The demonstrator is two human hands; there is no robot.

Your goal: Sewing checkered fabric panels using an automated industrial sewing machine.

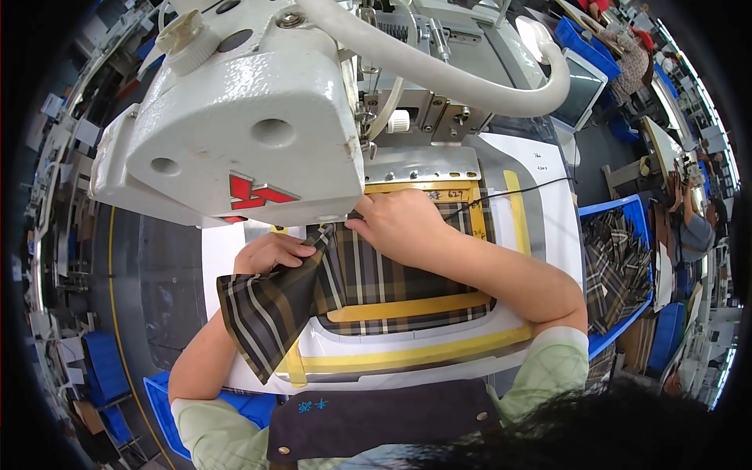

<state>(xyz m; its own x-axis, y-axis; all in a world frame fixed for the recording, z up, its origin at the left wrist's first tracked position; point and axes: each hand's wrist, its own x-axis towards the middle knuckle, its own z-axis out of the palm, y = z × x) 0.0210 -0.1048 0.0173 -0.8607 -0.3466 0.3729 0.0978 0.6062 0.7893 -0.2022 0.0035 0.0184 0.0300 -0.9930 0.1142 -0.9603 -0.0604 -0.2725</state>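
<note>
A piece of dark plaid fabric, striped brown, grey and white, is bunched up on the left, its loose corner hanging toward me. My left hand grips its upper edge, fingers bent over the cloth. More plaid cloth lies flat within a yellow clamp frame on the white work plate. Close under the machine head, my right hand is closed in a pinch at the raised cloth's far edge; the fingertips are partly hidden. The white sewing machine head stands over both hands, and the stitching spot behind it cannot be seen.
A thick white hose arches over the metal clamp bracket. Yellow tape borders the plate. On the right, a blue bin holds plaid pieces; another blue bin sits at lower left. Other people work at far right.
</note>
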